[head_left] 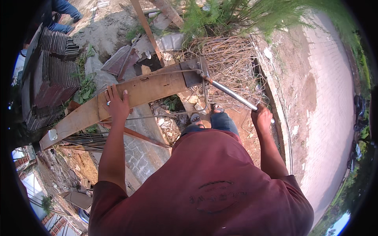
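Note:
My left hand [118, 107] lies on a long wooden plank [155, 87], its fingers stretched out and thumb apart. A thin steel rod [165, 115], bent into a roughly rectangular loop, runs across the plank and passes close to this hand. Whether the palm presses on the rod I cannot tell. My right hand [261, 118] is closed around the end of a silvery bending bar [234, 95]. The bar's rusty far end meets the rod at a dark metal plate [193, 76] fixed on the plank's right end.
A tangled pile of bent steel rods [228, 51] lies beyond my sandalled feet. Stacked dark tiles [55, 76] stand at the left. Straight rods [84, 141] lie below the plank. A green bush [240, 17] overhangs the far side; a person's legs [63, 15] show at the far left.

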A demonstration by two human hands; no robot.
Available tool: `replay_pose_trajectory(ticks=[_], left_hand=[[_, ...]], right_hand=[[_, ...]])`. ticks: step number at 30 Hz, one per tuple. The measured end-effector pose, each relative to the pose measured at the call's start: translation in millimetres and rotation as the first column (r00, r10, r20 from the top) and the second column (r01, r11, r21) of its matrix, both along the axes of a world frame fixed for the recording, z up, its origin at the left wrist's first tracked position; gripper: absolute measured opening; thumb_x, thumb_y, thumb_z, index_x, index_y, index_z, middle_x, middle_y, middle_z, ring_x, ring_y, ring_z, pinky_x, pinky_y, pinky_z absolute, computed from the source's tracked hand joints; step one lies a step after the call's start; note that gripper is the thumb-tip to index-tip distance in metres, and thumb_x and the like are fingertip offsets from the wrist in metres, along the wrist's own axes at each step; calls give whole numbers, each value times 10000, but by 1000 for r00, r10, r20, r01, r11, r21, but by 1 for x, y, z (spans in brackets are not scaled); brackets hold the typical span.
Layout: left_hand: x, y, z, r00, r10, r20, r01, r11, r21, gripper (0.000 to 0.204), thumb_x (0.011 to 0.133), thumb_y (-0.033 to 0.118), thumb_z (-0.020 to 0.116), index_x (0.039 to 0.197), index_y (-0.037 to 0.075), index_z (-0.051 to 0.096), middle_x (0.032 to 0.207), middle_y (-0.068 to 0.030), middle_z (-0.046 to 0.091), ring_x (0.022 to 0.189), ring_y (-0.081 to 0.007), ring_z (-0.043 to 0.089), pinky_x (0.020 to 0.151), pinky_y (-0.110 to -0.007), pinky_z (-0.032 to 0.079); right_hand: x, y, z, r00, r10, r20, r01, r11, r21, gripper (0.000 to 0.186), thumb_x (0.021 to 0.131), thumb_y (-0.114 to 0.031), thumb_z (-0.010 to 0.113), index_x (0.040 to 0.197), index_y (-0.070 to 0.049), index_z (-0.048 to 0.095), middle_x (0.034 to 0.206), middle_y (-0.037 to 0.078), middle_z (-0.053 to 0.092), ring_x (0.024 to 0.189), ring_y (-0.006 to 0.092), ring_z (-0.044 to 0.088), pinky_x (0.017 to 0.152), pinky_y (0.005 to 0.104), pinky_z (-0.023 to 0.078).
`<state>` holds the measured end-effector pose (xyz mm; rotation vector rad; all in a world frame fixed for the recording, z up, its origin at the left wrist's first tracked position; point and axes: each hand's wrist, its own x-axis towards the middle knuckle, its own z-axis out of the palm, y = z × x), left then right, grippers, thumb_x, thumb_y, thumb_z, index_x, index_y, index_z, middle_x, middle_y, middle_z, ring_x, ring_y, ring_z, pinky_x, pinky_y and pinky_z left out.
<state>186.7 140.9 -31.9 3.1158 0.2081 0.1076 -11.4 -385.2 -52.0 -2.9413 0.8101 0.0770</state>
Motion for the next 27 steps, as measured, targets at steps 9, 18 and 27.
replay_pose_trajectory(ticks=[9, 18, 27], left_hand=[[-7, -5, 13, 982, -52, 183, 97, 964, -248, 663, 896, 468, 505, 1435, 135, 312, 1486, -117, 290, 1366, -327, 275, 1076, -556, 209], [-91, -137, 41, 699, -677, -228, 597, 729, -335, 340, 857, 374, 589, 1048, 93, 607, 945, -119, 621, 915, -322, 599, 769, -441, 472], [-59, -167, 167, 754, -483, 445, 618, 753, -229, 196, 871, 247, 607, 881, 54, 638, 710, -119, 587, 672, -296, 602, 594, -393, 466]], right_hand=[[88, -40, 6, 930, -11, 367, -86, 965, 248, 243, 800, -250, 628, 718, -36, 545, 719, 213, 604, 726, 423, 575, 633, 473, 454], [107, 12, 26, 814, -314, 489, -223, 609, 761, 369, 856, -314, 674, 645, -46, 536, 557, -50, 398, 544, 71, 341, 486, 280, 305], [71, -77, -30, 872, 24, 489, -283, 839, 464, 430, 842, -361, 672, 653, 1, 540, 532, 32, 436, 532, 114, 400, 494, 321, 364]])
